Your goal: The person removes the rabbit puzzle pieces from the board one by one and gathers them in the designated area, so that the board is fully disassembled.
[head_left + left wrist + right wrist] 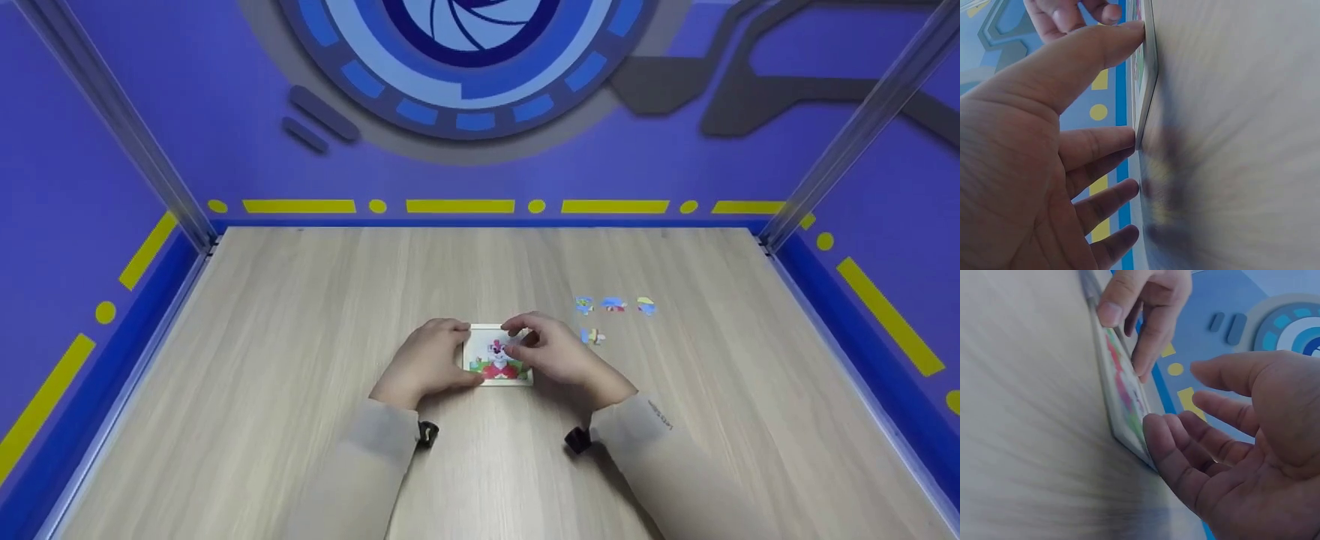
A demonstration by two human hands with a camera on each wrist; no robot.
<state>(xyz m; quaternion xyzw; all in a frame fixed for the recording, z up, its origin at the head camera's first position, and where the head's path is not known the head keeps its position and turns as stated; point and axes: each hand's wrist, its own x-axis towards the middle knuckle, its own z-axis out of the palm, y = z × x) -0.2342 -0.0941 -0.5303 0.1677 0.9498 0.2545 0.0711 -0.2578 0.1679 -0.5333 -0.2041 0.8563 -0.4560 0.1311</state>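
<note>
A small jigsaw puzzle in a pale frame [498,367] lies on the table, its picture showing a pink-and-white cartoon figure over red and green. My left hand [424,360] holds the frame's left side, with the thumb at the near corner and the index finger at the far one. Over the right side hovers my right hand [559,352]; in the right wrist view its fingertips are at the frame's edge while the thumb stands apart. No piece shows between those fingers. Several loose puzzle pieces [613,304] lie beyond the right hand.
The wood-grain table [300,300] is bounded by a blue-purple back wall [225,112] and side walls with yellow marks. Metal posts [847,142] rise at the back corners. A black wrist strap [427,433] shows by the left sleeve, another dark one by the right.
</note>
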